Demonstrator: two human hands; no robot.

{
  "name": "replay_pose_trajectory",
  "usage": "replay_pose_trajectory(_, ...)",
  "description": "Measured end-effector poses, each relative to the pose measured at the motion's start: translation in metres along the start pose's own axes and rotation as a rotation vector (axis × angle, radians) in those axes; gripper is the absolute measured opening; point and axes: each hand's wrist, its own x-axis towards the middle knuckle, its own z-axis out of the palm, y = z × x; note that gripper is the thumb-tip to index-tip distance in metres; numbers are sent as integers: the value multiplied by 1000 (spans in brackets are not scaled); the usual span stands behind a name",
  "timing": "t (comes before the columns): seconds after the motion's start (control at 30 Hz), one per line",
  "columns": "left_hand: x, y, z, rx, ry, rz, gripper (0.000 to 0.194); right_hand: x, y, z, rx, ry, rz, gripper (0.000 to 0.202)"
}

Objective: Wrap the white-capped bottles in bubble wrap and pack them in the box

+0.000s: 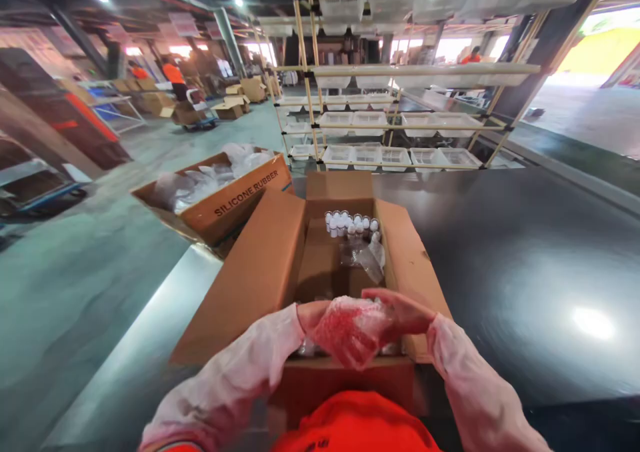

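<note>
Over the near end of an open cardboard box (340, 187), a crumpled bundle of clear bubble wrap (349, 330) shows reddish and white. My left hand (314, 315) is closed on its left side, its fingers mostly hidden by the plastic. From the other side my right hand (400, 313) curls over the bundle, partly blurred. What the wrap contains cannot be made out. Inside the box, several small clear containers with white tops (344, 221) stand in rows at the far end. A loose piece of clear wrap (371, 260) lies against the right wall.
Beside the box on the left, a carton marked "SILICONE RUBBER" (250, 195) holds clear plastic wrap. The dark table (500, 252) extends right. Ahead stands a rack with white baskets (370, 120). A person in orange (173, 73) is far behind on the left.
</note>
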Motion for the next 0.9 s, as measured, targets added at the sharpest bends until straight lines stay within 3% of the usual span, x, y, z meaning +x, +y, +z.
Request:
replay_pose_trajectory(0.07,-18,27,-3,166,7,4,43,0,15,6,141,-181,127,47)
replay_pose_trajectory(0.1,-29,40,-9,235,109,108,47,-2,23,11,159,-200,153,41)
replay_pose_trajectory(0.2,-54,58,-37,279,602,553,77,-11,39,22,183,-75,172,42)
replay_pose_trajectory(0.27,-56,48,-52,186,797,683,86,-16,43,23,285,50,183,51)
replay_pose_trajectory(0.33,-41,19,-54,53,732,583,85,-17,39,23,418,154,172,56)
replay_pose_trajectory(0.43,-4,-33,-40,-55,347,341,73,-16,26,25,486,208,120,52)
replay_pose_trajectory(0.5,16,-55,-28,-91,336,310,53,-16,15,27,473,180,124,49)
replay_pose_trajectory(0.53,22,-60,-23,-108,385,323,44,-17,10,28,447,177,121,50)
replay_pose_trajectory(0.63,23,-57,-20,-150,509,385,33,-23,-1,28,271,248,44,46)
replay_pose_trajectory(0.73,11,-48,-27,-144,462,447,31,-23,-3,29,77,359,-57,25)
replay_pose_trajectory(0.83,2,-46,-31,58,343,517,33,-17,3,34,216,471,110,37)
replay_pose_trajectory(0.9,1,-48,-32,223,305,585,29,-14,7,37,394,439,262,43)
